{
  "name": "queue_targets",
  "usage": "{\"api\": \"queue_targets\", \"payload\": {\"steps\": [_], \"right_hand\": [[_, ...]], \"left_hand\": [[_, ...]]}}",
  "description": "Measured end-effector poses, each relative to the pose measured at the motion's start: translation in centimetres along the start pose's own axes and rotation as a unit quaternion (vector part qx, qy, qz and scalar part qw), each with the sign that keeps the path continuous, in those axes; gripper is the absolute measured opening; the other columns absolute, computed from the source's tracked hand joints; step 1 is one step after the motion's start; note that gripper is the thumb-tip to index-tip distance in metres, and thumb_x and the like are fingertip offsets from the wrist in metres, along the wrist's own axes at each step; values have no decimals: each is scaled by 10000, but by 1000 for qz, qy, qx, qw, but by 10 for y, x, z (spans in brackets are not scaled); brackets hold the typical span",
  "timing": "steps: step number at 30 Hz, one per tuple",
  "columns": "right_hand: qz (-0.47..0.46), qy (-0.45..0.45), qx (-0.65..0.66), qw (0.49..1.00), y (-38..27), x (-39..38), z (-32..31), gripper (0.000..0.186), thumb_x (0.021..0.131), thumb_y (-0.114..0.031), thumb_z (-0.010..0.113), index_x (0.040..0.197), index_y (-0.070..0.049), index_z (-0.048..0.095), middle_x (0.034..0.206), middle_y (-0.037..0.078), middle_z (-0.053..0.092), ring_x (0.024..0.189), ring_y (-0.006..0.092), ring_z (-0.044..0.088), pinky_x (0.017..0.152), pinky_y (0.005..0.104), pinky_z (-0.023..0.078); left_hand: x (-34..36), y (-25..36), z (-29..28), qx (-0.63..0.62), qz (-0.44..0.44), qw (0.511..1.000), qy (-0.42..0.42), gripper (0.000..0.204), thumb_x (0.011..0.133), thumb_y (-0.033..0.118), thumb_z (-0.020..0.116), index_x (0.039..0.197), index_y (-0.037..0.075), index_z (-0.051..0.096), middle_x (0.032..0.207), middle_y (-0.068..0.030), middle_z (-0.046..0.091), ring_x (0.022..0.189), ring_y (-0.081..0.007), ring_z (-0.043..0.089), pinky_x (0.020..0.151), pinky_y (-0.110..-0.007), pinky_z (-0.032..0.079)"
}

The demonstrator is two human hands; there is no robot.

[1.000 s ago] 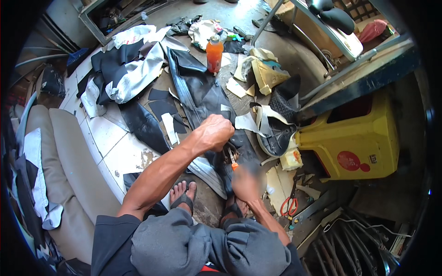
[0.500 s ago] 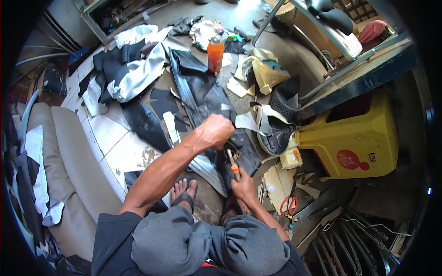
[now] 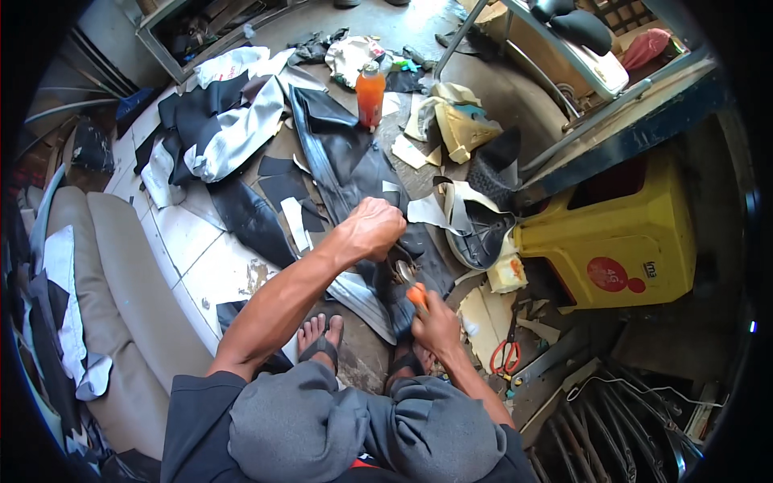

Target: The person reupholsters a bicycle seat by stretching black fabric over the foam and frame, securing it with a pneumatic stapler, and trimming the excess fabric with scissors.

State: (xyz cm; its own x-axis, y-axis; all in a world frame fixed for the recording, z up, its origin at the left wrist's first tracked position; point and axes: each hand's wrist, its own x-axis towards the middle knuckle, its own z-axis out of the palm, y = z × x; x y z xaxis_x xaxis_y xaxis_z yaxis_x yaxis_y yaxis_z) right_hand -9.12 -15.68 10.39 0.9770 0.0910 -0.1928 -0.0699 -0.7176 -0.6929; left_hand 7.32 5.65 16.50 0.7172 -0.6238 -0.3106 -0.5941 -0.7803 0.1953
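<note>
My left hand is closed in a fist above the dark sheet material between my feet; what it grips, if anything, is hidden under it. Closer to me, my right hand is wrapped round an orange-handled tool. A shiny metal part shows just ahead of the orange, but its exact shape is hard to make out. Black sheet material stretches away beyond my left hand. To the right of it lies a black moulded shell with pale torn lining.
An orange drink bottle stands on the far material. Orange-handled scissors lie right of my right hand. A yellow plastic stool lies on its side at the right. A beige padded seat is at my left; yellow foam lies ahead.
My right hand has moved slightly right and tilted the tool, so its metal part shows less plainly. My left hand stays closed in nearly the same place.
</note>
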Motion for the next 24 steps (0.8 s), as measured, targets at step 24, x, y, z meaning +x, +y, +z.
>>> {"api": "queue_targets", "payload": {"steps": [24], "right_hand": [[34, -65, -72, 995, 73, -74, -8, 443, 778, -78, 626, 1218, -26, 629, 1158, 224, 601, 1081, 430, 600, 897, 517, 495]], "left_hand": [[-68, -50, 113, -417, -99, 901, 67, 683, 639, 278, 898, 1249, 45, 702, 1144, -193, 736, 1083, -351, 700, 953, -416, 533]]}}
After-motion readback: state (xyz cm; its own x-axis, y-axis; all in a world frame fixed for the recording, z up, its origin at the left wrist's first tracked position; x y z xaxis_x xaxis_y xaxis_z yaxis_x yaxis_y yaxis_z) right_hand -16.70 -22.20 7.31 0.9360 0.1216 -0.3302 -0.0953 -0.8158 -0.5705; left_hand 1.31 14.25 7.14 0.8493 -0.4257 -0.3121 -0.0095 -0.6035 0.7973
